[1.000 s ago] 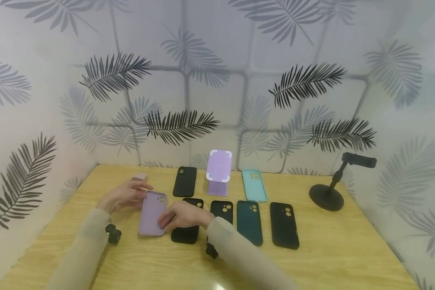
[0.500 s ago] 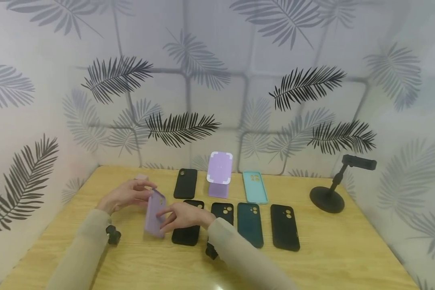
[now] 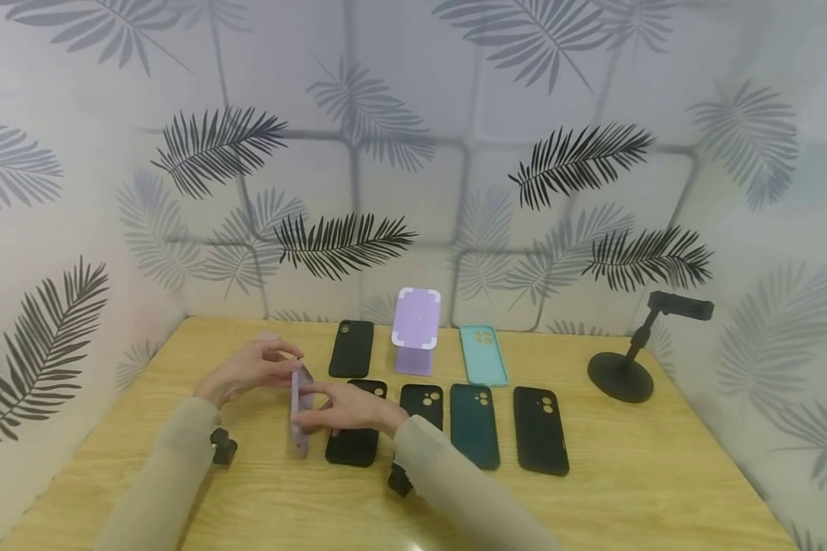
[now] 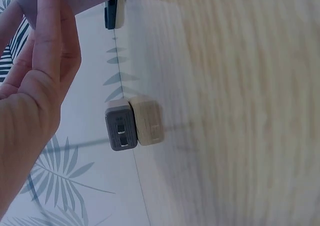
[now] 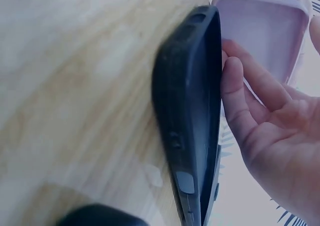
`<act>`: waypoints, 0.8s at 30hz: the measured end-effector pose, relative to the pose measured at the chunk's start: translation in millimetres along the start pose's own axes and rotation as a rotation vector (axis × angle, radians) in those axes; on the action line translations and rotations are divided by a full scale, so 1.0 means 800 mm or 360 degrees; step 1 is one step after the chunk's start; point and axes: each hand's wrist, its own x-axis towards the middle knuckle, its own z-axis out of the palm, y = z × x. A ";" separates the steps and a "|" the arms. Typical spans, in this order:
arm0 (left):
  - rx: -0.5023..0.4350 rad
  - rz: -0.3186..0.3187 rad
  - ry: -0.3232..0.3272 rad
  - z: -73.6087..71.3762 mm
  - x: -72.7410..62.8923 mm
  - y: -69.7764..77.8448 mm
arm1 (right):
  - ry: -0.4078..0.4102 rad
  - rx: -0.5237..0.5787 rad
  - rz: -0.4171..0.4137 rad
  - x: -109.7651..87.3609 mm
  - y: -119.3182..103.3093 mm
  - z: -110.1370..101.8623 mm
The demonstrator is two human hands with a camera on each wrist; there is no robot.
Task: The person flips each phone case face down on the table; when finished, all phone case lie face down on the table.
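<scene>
In the head view a lilac phone case [image 3: 299, 438] is tipped up nearly edge-on at the left of the table. My left hand [image 3: 251, 369] pinches its far end. In the left wrist view its camera cut-outs show beyond the fingers of my left hand [image 4: 42, 61]. My right hand [image 3: 348, 407] reaches in from the other side, thumb and fingertips at the case's side wall. The right wrist view shows the hollow inside of the lilac case [image 5: 260, 26], partly covered by my right hand [image 5: 272, 116]. A black phone case [image 3: 354, 446] lies under the right hand.
Further right lie a black case [image 3: 422, 398], a dark teal case [image 3: 475, 425] and another black case [image 3: 540, 430]. Behind stand a lilac phone stand [image 3: 416, 320], a black case [image 3: 351, 350] and a turquoise case [image 3: 484, 355]. A black holder [image 3: 622, 375] stands far right.
The lilac case, flat on the table one second ago, has been tilted up on edge and shifted slightly right. The left hand moved right with it; the right hand's fingers closed in on its side.
</scene>
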 end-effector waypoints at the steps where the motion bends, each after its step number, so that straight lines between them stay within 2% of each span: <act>1: 0.0000 -0.0001 0.0011 0.001 0.000 0.000 | 0.0009 0.0013 -0.0007 0.000 0.000 0.001; 5: -0.0004 0.0006 0.0036 0.004 0.002 0.001 | 0.0038 0.0075 -0.0017 -0.001 -0.002 0.003; 15: 0.0045 -0.0006 0.0085 0.016 0.007 0.010 | 0.0050 0.0400 0.0010 -0.008 -0.006 0.004; 20: 0.0060 -0.0058 0.0029 0.021 0.002 0.009 | 0.0073 0.0633 -0.0026 -0.014 -0.007 0.009; 24: 0.0163 -0.0130 -0.0012 0.022 -0.002 0.010 | 0.0176 0.0713 0.0007 -0.019 -0.009 0.013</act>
